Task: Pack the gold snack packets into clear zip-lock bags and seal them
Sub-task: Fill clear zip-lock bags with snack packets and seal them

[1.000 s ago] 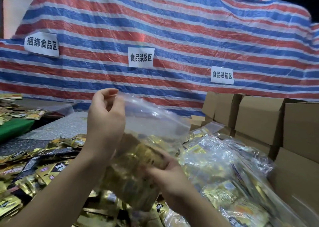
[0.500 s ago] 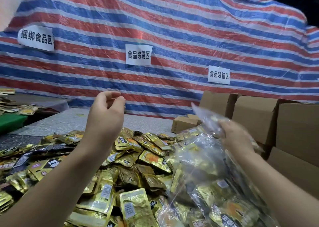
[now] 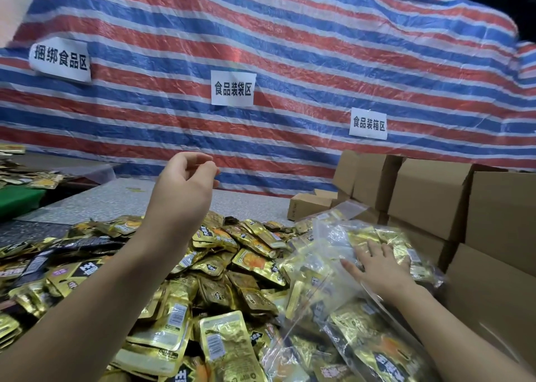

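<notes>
A filled clear zip-lock bag (image 3: 374, 236) of gold packets lies at the right on a heap of filled bags (image 3: 348, 338). The right hand (image 3: 377, 265) rests flat on it, grip released. Left of it, loose gold snack packets (image 3: 226, 280) cover the counter (image 3: 116, 199). The left hand (image 3: 185, 184) hovers above, fingers loosely curled, grasping nothing. Cardboard boxes (image 3: 429, 196) stand far right.
</notes>
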Demonstrator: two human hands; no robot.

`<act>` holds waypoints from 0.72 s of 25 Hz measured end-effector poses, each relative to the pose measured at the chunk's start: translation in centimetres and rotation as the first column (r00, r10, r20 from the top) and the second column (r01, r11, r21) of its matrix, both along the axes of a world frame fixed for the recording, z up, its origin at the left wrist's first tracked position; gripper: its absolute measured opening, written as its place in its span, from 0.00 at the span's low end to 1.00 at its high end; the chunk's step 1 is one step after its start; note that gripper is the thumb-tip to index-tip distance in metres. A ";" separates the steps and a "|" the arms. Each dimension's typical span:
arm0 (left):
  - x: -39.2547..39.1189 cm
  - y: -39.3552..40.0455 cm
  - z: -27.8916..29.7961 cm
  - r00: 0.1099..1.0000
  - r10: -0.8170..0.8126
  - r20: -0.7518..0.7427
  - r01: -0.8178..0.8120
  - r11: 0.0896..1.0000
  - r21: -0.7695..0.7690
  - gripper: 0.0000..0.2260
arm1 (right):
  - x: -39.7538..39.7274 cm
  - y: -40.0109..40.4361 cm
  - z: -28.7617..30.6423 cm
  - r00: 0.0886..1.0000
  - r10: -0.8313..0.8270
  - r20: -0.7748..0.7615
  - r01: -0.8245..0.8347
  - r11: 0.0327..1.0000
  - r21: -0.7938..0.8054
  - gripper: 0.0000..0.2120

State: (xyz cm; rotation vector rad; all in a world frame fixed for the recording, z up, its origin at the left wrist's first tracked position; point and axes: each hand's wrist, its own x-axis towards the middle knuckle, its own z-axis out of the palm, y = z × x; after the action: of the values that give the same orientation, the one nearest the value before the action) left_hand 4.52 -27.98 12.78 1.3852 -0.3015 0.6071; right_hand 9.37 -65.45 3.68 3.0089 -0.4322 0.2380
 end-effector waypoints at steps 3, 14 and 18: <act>0.0 -0.1 0.0 1.000 -0.001 -0.002 0.001 1.000 0.008 0.05 | -0.2 0.2 0.3 1.000 0.019 -0.012 -0.019 1.000 0.013 0.49; -0.3 -0.1 -0.1 1.000 0.014 0.006 -0.014 1.000 0.027 0.05 | -1.3 8.5 5.2 0.850 0.240 0.469 -0.444 0.806 0.391 0.19; -0.4 -0.1 0.0 1.000 0.017 0.017 -0.017 1.000 0.014 0.06 | -3.1 16.8 3.8 0.688 0.282 0.668 -0.644 0.662 0.384 0.11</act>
State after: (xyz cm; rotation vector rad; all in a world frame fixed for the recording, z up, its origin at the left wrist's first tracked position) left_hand 4.15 -28.10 12.73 1.3979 -0.3082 0.6315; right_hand 6.26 -48.67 7.46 3.5613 0.4196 1.2985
